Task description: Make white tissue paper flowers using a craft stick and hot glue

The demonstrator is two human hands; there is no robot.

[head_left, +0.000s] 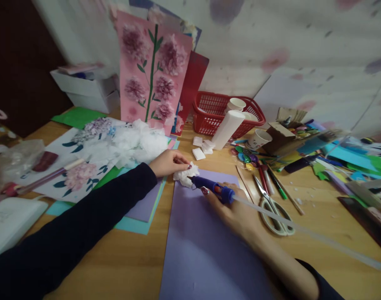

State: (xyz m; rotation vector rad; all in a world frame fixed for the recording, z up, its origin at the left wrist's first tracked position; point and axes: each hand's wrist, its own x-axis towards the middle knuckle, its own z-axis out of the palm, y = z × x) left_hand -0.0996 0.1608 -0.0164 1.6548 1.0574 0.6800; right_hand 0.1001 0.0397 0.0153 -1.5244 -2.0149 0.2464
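My right hand [237, 208] is wrapped round a blue glue gun [210, 185], with a long clear glue stick [302, 227] trailing from its back end. The gun's dark nozzle meets the edge of a crumpled white tissue flower [183, 177], which lies at the top left corner of a purple sheet of paper [196, 241]. With fingertips pressed together, my left hand [167, 163] pinches the upper part of that flower. Whether glue is coming out cannot be seen.
Scissors [276, 214], pencils and markers lie right of the purple sheet. Behind stand a red basket [209, 118], a white roll [227, 131] and a paper cup [258, 139]. Fluffy white tissue [134, 141] is heaped at the left, before a pink flower picture [151, 75].
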